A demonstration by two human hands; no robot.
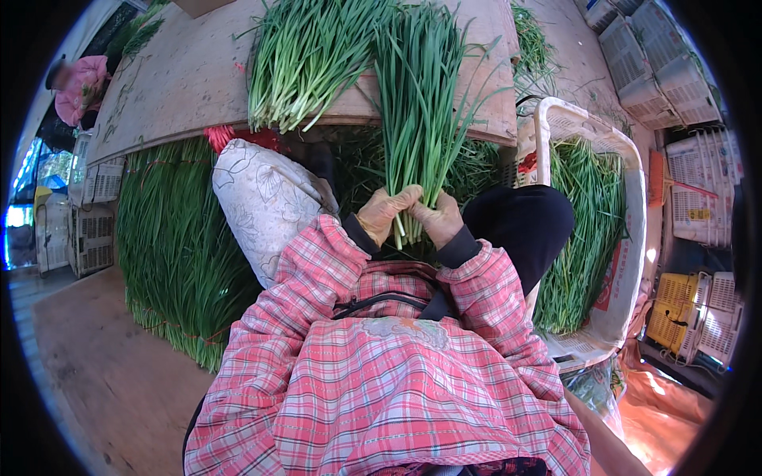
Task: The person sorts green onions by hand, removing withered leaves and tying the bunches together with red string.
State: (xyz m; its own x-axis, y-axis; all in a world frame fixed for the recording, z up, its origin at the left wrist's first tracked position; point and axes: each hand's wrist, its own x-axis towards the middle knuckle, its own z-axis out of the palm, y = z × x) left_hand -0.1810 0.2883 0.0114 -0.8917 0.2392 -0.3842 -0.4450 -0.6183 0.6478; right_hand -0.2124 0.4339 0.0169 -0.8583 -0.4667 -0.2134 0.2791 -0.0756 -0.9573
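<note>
Low in front of my lap, both hands hold one bunch of garlic chives (417,103). My left hand (381,214) is closed round the pale stem ends from the left, thumb across them. Close beside it, my right hand (441,220) grips the stems from the right. Short stem tips stick out below the fingers, while the long green leaves reach up over the table edge. Another loose heap of garlic chives (313,63) lies on the wooden table (186,75), just left of the held bunch, its pale ends toward me.
Tied garlic chives (178,246) are stacked at my left, beside a patterned white cloth (258,202) over my leg. At my right stands a white plastic basket (631,262) of green leaves. Crates (663,67) line the right side. Another person (79,87) is at the far left.
</note>
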